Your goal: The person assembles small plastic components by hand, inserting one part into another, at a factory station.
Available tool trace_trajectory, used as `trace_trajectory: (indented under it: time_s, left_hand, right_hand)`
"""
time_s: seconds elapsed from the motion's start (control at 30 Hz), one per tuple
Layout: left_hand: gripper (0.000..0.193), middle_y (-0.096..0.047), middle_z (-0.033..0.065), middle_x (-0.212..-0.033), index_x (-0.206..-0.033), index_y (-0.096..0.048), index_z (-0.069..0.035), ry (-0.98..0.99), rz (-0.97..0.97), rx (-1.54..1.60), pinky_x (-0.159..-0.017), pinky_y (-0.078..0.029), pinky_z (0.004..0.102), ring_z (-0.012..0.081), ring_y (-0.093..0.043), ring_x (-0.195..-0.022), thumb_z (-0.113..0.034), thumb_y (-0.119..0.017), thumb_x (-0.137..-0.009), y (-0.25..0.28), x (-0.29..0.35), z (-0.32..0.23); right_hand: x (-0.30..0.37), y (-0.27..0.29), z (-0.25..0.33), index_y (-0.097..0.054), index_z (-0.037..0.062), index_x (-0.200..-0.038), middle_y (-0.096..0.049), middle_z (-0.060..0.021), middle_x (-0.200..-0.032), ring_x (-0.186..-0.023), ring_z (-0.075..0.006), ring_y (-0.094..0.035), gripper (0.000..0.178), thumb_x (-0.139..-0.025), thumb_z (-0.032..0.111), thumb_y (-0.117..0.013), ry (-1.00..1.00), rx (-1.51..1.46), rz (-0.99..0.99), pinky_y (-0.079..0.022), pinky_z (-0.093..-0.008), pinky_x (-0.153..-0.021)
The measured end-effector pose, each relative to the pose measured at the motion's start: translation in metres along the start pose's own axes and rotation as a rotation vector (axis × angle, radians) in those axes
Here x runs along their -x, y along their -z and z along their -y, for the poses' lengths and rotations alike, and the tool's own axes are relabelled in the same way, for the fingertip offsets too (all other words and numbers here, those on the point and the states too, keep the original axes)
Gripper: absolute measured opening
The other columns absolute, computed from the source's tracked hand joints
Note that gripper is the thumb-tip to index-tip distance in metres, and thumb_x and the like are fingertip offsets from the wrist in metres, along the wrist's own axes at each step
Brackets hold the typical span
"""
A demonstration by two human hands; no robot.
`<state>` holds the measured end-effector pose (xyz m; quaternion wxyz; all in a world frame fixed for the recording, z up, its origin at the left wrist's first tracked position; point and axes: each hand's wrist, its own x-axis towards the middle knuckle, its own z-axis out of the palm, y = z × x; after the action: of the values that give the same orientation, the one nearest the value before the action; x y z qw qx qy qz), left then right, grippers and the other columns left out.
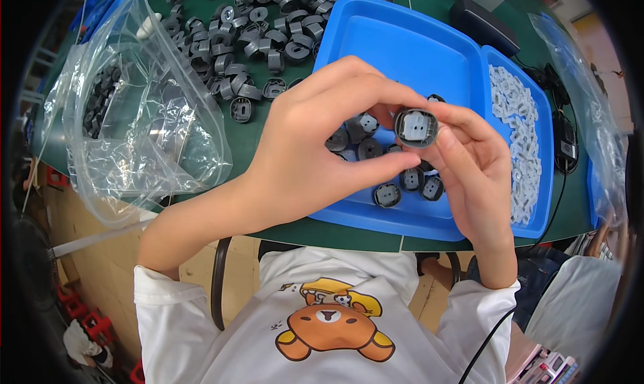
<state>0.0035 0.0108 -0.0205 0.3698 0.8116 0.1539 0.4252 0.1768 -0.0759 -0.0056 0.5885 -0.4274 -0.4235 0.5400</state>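
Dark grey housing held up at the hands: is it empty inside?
No, a pale grey insert sits inside the dark grey housing, with the housing's rim showing around it.

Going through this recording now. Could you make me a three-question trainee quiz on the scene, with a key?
1. What sits inside the dark rounded part that the right hand pinches?
2. True or false: the narrow blue tray of white pieces lies to the right of the wide blue tray.
3. The tabletop is: (a) red, (b) green, (c) white.

Key:
1. A pale insert.
2. True.
3. b.
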Motion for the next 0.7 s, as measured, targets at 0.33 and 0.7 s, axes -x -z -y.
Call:
trace_trajectory:
  time_s: [0.33,0.7]
  left_hand:
    - [0.043,-0.056,0.0029,-0.081,-0.097,-0.072,-0.009,-0.055,0.023,-0.063,-0.056,-0.048,0.022,0.0116,-0.058,-0.069,-0.002,-0.081,-0.056,-0.002,0.005,-0.01]
    - [0.042,-0.056,0.004,-0.077,-0.094,-0.072,-0.005,-0.211,0.0,-0.123,-0.05,-0.046,0.0204,0.0116,-0.056,-0.062,-0.001,-0.079,-0.053,-0.005,0.008,-0.008]
  right_hand:
    - [0.003,0.007,0.006,-0.055,-0.0077,-0.111,-0.063,-0.0134,-0.105,-0.099,-0.0155,-0.06,0.028,-0.083,-0.005,-0.059,-0.138,0.051,0.167,-0.048,-0.0264,-0.086]
    - [0.008,0.002,0.001,-0.056,-0.0081,-0.105,-0.063,-0.0113,-0.1,-0.096,-0.0154,-0.06,0.025,-0.08,-0.01,-0.059,-0.011,0.177,0.224,-0.049,-0.0282,-0.086]
